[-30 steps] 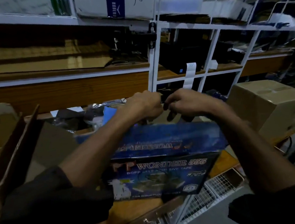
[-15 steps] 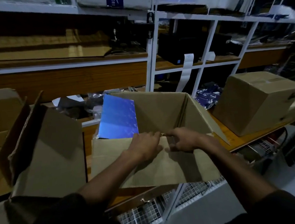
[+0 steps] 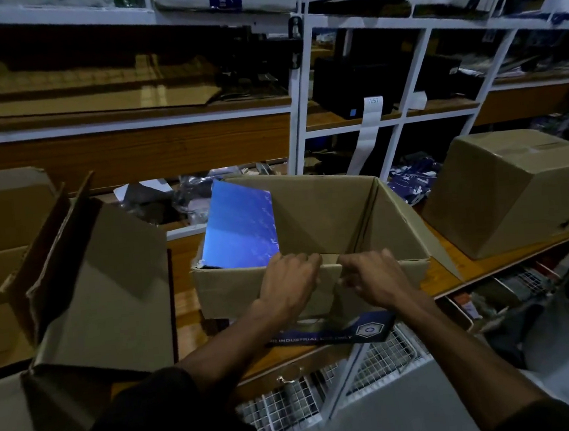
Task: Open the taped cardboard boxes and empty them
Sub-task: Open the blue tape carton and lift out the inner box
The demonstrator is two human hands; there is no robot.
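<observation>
Open brown cardboard box (image 3: pixel 328 218) sits mid wooden shelf (image 3: pixel 443 280), flaps up, blue printed outside showing on left flap (image 3: pixel 239 226) & near flap folded down in front. Both hands side by side on near wall: left hand (image 3: pixel 287 283) & right hand (image 3: pixel 372 276) w/ fingers curled over top edge, gripping it. Another open brown cardboard box (image 3: pixel 100 283) to the left; closed brown cardboard box (image 3: pixel 504 189) to the right, apart. White wire rack (image 3: pixel 368 362) below shelf
</observation>
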